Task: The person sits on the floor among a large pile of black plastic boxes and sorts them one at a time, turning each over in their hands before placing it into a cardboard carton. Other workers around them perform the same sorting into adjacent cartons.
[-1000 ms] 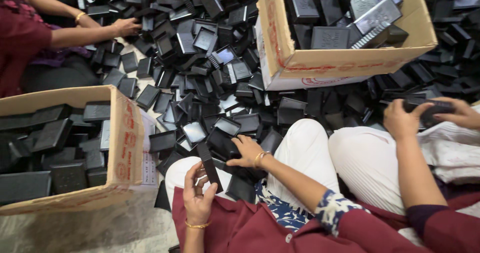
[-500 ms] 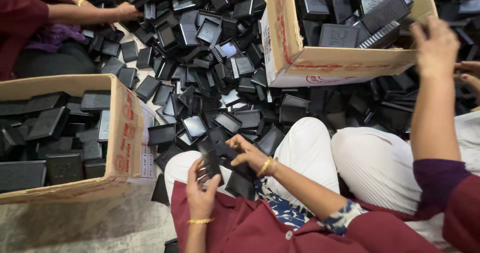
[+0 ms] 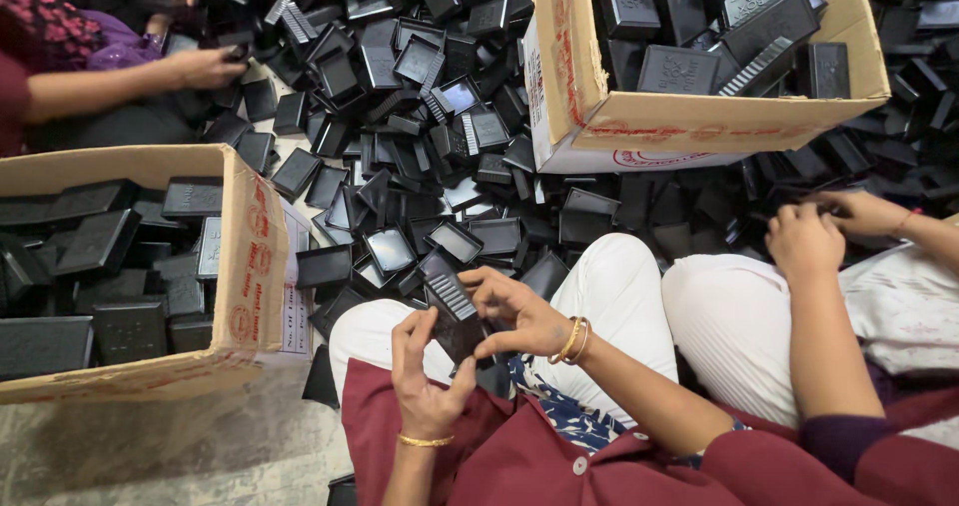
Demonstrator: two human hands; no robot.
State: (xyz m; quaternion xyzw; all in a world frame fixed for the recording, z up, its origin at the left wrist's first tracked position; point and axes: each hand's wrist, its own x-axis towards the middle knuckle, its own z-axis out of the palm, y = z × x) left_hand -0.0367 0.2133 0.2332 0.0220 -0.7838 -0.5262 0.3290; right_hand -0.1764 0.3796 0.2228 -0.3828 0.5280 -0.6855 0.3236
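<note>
Black plastic fills nearly everything in view. Nearest, over the person's lap in white trousers, the left hand (image 3: 425, 381) and the right hand (image 3: 519, 316) meet on one small black box part (image 3: 455, 311), a flat rectangular piece with a ribbed pale edge. The left hand's fingers are curled up around its lower end, thumb pressed toward the right hand; the right hand's fingers are bent and pinch the part from the other side, so both are closed on it rather than spread. A gold bangle (image 3: 425, 440) sits on the left wrist and two bangles (image 3: 571, 340) on the right.

Just beside the person's right knee, a co-worker's hand (image 3: 804, 241) in a dark red sleeve reaches down into the black pieces; what it holds is hidden.

To the left stands a cardboard box (image 3: 245, 266), open, with black lids lying flat inside. Beyond the knees, a loose heap of black parts (image 3: 420, 156) covers the floor, trays and lids lying at all angles, some open side up.

Farther off, to the right, a second cardboard box (image 3: 574, 86) holds more black parts, tilted and stacked. At the far left another person's hand (image 3: 205, 66) rests on the edge of the heap.
</note>
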